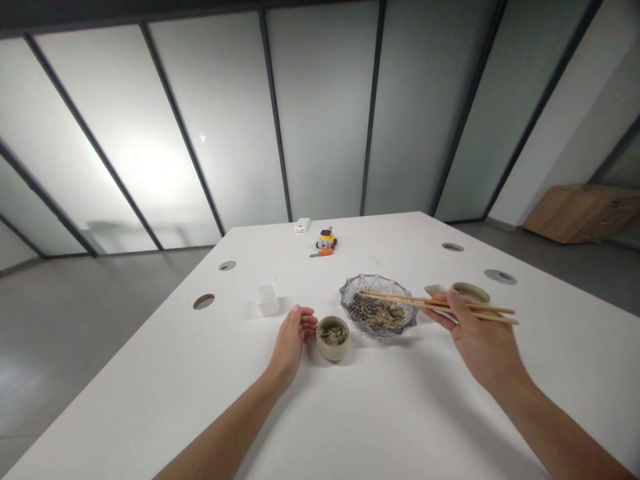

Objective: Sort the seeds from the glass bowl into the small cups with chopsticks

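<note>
My right hand (480, 340) grips a pair of wooden chopsticks (425, 302), their tips over the left part of a scalloped clear glass bowl (409, 323). Inside the bowl, dark seeds (361, 307) lie at the left and paler tan seeds (389, 315) at the right. Left of it stands a small beige cup (333, 351) with tan seeds (333, 335) in it. My left hand (293, 340) rests on its edge beside the cup, fingers stretched toward its left side and holding nothing. Whether the fingertips touch the cup, I cannot tell.
A clear plastic box (267, 301) stands left of my left hand. Behind my right hand are a greenish dish (471, 291) and a smaller dish (436, 290). Farther back are an orange-handled screwdriver (323, 253), a yellow toy vehicle (327, 239) and a white box-like device (303, 225).
</note>
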Motion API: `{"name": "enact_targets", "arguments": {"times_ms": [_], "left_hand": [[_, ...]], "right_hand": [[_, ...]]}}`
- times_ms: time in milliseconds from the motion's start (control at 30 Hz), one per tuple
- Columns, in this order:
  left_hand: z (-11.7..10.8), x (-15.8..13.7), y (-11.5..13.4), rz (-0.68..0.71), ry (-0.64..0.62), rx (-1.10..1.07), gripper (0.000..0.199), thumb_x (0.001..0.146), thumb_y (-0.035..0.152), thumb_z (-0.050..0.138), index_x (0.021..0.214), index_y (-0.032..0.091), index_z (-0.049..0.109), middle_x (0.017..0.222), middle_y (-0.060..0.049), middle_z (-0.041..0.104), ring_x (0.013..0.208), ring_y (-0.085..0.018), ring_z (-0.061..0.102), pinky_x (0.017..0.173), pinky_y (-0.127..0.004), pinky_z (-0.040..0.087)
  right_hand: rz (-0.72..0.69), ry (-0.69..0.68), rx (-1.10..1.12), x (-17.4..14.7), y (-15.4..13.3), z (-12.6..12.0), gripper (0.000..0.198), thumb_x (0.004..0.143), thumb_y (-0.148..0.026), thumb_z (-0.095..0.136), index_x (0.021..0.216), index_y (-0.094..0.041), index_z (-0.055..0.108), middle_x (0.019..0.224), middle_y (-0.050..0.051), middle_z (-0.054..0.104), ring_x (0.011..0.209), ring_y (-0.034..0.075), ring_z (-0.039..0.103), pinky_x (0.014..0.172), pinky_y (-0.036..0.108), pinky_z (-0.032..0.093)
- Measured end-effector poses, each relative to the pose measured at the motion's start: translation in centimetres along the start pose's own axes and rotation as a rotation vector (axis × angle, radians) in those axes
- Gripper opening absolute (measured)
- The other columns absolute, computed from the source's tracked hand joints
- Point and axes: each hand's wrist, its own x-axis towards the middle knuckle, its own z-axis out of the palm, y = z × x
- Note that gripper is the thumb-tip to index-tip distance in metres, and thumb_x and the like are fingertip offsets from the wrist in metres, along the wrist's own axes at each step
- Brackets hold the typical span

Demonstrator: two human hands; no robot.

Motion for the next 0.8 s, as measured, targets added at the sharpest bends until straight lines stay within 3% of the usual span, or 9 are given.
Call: {"name": "enact_targets", "arguments": {"times_ms": [100, 167, 267, 333, 500, 700, 800], "left_hand": [[0.0, 0.0, 0.0, 0.006, 0.004, -0.001, 0.072, 0.069, 0.084, 0.081, 0.091, 0.016, 0.072, 0.084, -0.007, 0.072, 0.078, -0.021, 0.067, 0.076, -0.035, 0.053], [0.0, 0.0, -0.1, 0.01, 0.007, -0.002, 0.073, 0.069, 0.085, 0.08, 0.091, 0.016, 0.072, 0.084, -0.007, 0.072, 0.077, -0.021, 0.067, 0.076, -0.035, 0.053], [-0.1, 0.1, -0.2, 0.009, 0.005, -0.001, 0.075, 0.068, 0.086, 0.08, 0.09, 0.015, 0.072, 0.083, -0.007, 0.072, 0.076, -0.021, 0.067, 0.075, -0.034, 0.052], [-0.1, 0.1, -0.3, 0.009, 0.005, 0.001, 0.076, 0.067, 0.087, 0.08, 0.09, 0.015, 0.072, 0.083, -0.007, 0.072, 0.077, -0.021, 0.067, 0.075, -0.034, 0.053], [-0.2, 0.2, -0.3, 0.011, -0.001, 0.005, 0.076, 0.068, 0.088, 0.08, 0.091, 0.016, 0.073, 0.083, -0.007, 0.073, 0.077, -0.021, 0.068, 0.075, -0.034, 0.054], [-0.2, 0.2, -0.3, 0.016, -0.002, 0.001, 0.075, 0.068, 0.088, 0.079, 0.09, 0.016, 0.072, 0.083, -0.007, 0.072, 0.077, -0.021, 0.067, 0.074, -0.034, 0.053], [-0.3, 0.2, -0.3, 0.017, -0.011, 0.004, 0.075, 0.069, 0.087, 0.079, 0.091, 0.016, 0.072, 0.084, -0.007, 0.072, 0.078, -0.021, 0.067, 0.075, -0.034, 0.053]], "right_hand": [[-0.211, -0.031, -0.397, -0.1, 0.2, -0.7, 0.046, 0.085, -0.071, 0.079, 0.082, -0.025, 0.082, 0.092, 0.006, 0.082, 0.084, 0.025, 0.08, 0.078, 0.041, 0.07], [-0.404, -0.096, -0.582, -0.3, 0.4, -1.0, 0.043, 0.093, -0.067, 0.072, 0.085, -0.026, 0.083, 0.092, 0.007, 0.082, 0.087, 0.027, 0.08, 0.08, 0.042, 0.068], [-0.642, -0.199, -0.624, -0.9, 0.6, -0.6, 0.028, 0.101, -0.05, 0.069, 0.089, -0.028, 0.082, 0.094, 0.005, 0.083, 0.089, 0.025, 0.079, 0.086, 0.041, 0.064], [-0.707, -0.274, -0.585, -1.1, 0.9, -0.1, 0.018, 0.101, -0.041, 0.071, 0.093, -0.029, 0.081, 0.094, 0.004, 0.083, 0.086, 0.023, 0.078, 0.083, 0.038, 0.064], [-0.681, -0.358, -0.541, -1.0, 1.8, 0.8, 0.016, 0.101, -0.038, 0.072, 0.095, -0.027, 0.081, 0.092, 0.005, 0.082, 0.084, 0.022, 0.078, 0.075, 0.036, 0.063], [-0.609, -0.29, -0.563, -0.5, 2.4, 0.1, 0.026, 0.101, -0.048, 0.069, 0.091, -0.027, 0.082, 0.094, 0.006, 0.083, 0.087, 0.024, 0.077, 0.082, 0.039, 0.064], [-0.498, -0.222, -0.533, -0.3, 2.6, 0.0, 0.033, 0.096, -0.058, 0.073, 0.089, -0.027, 0.083, 0.093, 0.007, 0.082, 0.089, 0.026, 0.077, 0.086, 0.043, 0.065]]}}
